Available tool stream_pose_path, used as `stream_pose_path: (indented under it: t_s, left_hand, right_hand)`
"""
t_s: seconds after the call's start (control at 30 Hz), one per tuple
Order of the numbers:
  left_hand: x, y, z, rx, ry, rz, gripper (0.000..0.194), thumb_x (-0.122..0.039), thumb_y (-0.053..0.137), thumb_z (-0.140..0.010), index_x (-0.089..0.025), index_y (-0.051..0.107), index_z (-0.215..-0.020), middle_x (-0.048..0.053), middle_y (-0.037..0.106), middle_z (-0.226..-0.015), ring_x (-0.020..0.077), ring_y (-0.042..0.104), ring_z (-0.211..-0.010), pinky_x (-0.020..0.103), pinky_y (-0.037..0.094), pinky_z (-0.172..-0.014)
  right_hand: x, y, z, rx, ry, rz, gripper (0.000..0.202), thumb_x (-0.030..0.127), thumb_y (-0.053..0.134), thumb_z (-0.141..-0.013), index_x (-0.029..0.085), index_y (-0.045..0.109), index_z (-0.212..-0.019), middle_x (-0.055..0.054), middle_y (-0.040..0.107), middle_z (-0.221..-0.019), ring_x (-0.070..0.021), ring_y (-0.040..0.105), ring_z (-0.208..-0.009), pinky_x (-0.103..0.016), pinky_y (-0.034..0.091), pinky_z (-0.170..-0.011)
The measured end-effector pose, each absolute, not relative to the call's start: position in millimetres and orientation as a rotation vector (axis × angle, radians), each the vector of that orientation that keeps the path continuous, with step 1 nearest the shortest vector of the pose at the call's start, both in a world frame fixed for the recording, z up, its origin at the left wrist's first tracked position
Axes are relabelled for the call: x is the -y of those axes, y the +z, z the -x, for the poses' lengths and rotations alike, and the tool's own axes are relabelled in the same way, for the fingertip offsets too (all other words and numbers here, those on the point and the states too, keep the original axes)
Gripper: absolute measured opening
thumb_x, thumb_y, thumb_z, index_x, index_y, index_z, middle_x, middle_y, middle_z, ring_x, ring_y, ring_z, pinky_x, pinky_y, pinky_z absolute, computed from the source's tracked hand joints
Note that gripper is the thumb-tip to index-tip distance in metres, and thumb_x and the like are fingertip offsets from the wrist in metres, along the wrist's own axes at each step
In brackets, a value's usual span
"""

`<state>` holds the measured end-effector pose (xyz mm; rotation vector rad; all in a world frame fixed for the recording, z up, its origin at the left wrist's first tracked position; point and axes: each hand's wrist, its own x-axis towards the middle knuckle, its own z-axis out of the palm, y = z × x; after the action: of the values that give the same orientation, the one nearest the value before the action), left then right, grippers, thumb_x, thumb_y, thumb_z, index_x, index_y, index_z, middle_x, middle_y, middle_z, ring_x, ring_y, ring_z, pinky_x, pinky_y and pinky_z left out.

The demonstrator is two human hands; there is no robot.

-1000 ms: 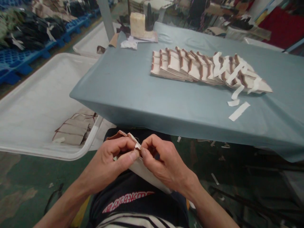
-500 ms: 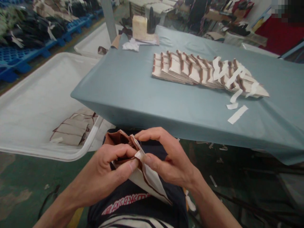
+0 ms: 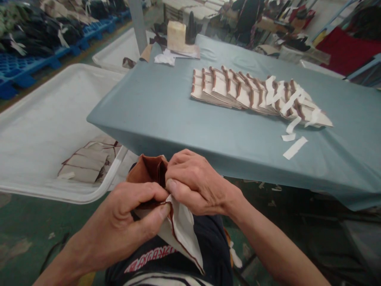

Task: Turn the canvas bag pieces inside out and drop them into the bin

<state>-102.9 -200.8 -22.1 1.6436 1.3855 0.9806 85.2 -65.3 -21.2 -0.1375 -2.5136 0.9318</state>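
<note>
In front of my body I hold a cream fabric pouch (image 3: 181, 230) with dark brown piping and a brown lining that shows at its open mouth. My left hand (image 3: 133, 218) pinches the near edge between thumb and index finger. My right hand (image 3: 196, 182) is closed on the edge just beside it, fingers curled and thumb pressed in. The two hands are almost touching at the rim. The pouch's lower corner hangs down over a dark apron (image 3: 208, 246) with red lettering. The right fingertips are partly hidden.
A table with a blue-green cover (image 3: 143, 107) stands ahead. On it lies an overlapping row of cream pieces with brown edging (image 3: 244, 89), plus loose white strips (image 3: 294, 147). At the left a white bin (image 3: 98, 194) holds similar pieces (image 3: 86, 163). A yellowish block (image 3: 176, 36) sits at the back.
My right hand has closed, its raised index finger curling down onto the pouch's edge. The pouch has turned a little, and more of its brown lining shows.
</note>
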Motion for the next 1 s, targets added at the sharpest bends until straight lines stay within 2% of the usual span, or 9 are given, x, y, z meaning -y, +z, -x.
stream_pose_path:
  t_s: [0.07, 0.17, 0.23, 0.33, 0.4, 0.5, 0.63, 0.87, 1.0]
  left_hand:
    - [200.5, -21.4, 103.3, -1.395, 0.976, -1.635, 0.024, -0.025, 0.064, -0.1, -0.023, 0.078, -0.081, -0.006, 0.07, -0.064, 0.0119, 0.064, -0.055, 0.019, 0.046, -0.053]
    - [200.2, -22.9, 103.3, -1.429, 0.982, -1.582, 0.025, -0.026, 0.064, -0.1, -0.022, 0.077, -0.079, -0.005, 0.072, -0.065, 0.0121, 0.064, -0.056, 0.019, 0.047, -0.055]
    - [199.5, -24.8, 104.3, -1.45, 0.957, -1.551, 0.024, -0.026, 0.065, -0.098, -0.022, 0.078, -0.079, -0.005, 0.072, -0.065, 0.0123, 0.062, -0.057, 0.019, 0.045, -0.053]
    - [197.3, -26.0, 110.2, -1.408, 0.898, -1.54, 0.021, -0.026, 0.066, -0.096, -0.021, 0.079, -0.081, -0.004, 0.073, -0.069, 0.0123, 0.062, -0.06, 0.018, 0.046, -0.054]
    - [195.4, -24.4, 116.3, -1.369, 0.873, -1.553, 0.018, -0.026, 0.068, -0.097, -0.023, 0.081, -0.085, -0.005, 0.075, -0.072, 0.0115, 0.064, -0.062, 0.016, 0.048, -0.057]
    - [193.5, -19.3, 123.2, -1.383, 0.852, -1.581, 0.013, -0.028, 0.071, -0.098, -0.024, 0.082, -0.092, -0.005, 0.079, -0.077, 0.0117, 0.07, -0.066, 0.015, 0.052, -0.062]
    - [195.2, -16.7, 123.4, -1.443, 0.901, -1.691, 0.013, -0.025, 0.07, -0.098, -0.024, 0.08, -0.09, -0.006, 0.08, -0.076, 0.0111, 0.073, -0.063, 0.015, 0.051, -0.06]
    - [196.3, -17.6, 122.8, -1.422, 0.923, -1.958, 0.019, -0.02, 0.07, -0.102, -0.027, 0.086, -0.11, -0.006, 0.088, -0.09, 0.0118, 0.08, -0.073, 0.017, 0.056, -0.076]
    - [191.5, -12.9, 126.6, -1.368, 0.831, -1.957, 0.018, -0.028, 0.07, -0.105, -0.027, 0.088, -0.102, -0.002, 0.087, -0.087, 0.0141, 0.078, -0.071, 0.02, 0.055, -0.072]
  right_hand:
    - [63.9, -22.3, -86.7, 2.545, 0.987, 0.174, 0.039, 0.025, 0.039, -0.11, 0.026, 0.045, -0.071, 0.001, 0.056, -0.068, -0.0191, 0.051, -0.07, -0.04, 0.042, -0.083]
    - [67.4, -24.7, -92.1, 2.473, 1.081, 0.25, 0.046, 0.039, 0.043, -0.117, 0.025, 0.054, -0.076, 0.001, 0.063, -0.073, -0.0184, 0.054, -0.072, -0.038, 0.04, -0.082]
    - [72.4, -26.9, -94.8, 2.409, 1.119, 0.309, 0.046, 0.052, 0.056, -0.114, 0.024, 0.059, -0.078, 0.002, 0.064, -0.074, -0.0172, 0.055, -0.072, -0.037, 0.039, -0.08]
    - [78.4, -30.5, -96.0, 2.403, 1.144, 0.352, 0.055, 0.063, 0.067, -0.108, 0.024, 0.056, -0.071, 0.005, 0.053, -0.066, -0.0155, 0.049, -0.066, -0.035, 0.037, -0.075]
    - [79.2, -32.7, -96.4, 2.411, 1.193, 0.337, 0.055, 0.061, 0.065, -0.11, 0.024, 0.058, -0.071, 0.005, 0.054, -0.065, -0.0154, 0.05, -0.067, -0.035, 0.038, -0.075]
    - [76.3, -35.5, -97.6, 2.37, 1.29, 0.298, 0.042, 0.05, 0.068, -0.111, 0.023, 0.067, -0.079, 0.003, 0.064, -0.071, -0.0153, 0.056, -0.07, -0.035, 0.043, -0.079]
    - [72.0, -38.3, -97.7, 2.243, 1.484, 0.272, 0.035, 0.044, 0.074, -0.109, 0.023, 0.069, -0.081, 0.002, 0.071, -0.078, -0.0162, 0.062, -0.076, -0.035, 0.047, -0.083]
    - [74.0, -34.7, -98.0, 2.17, 1.685, 0.326, 0.049, 0.061, 0.068, -0.111, 0.023, 0.071, -0.08, -0.001, 0.073, -0.081, -0.0181, 0.064, -0.078, -0.036, 0.049, -0.081]
    - [74.8, -34.3, -101.2, 2.199, 1.677, 0.354, 0.055, 0.067, 0.065, -0.112, 0.022, 0.071, -0.081, -0.001, 0.072, -0.079, -0.0175, 0.062, -0.077, -0.035, 0.049, -0.08]
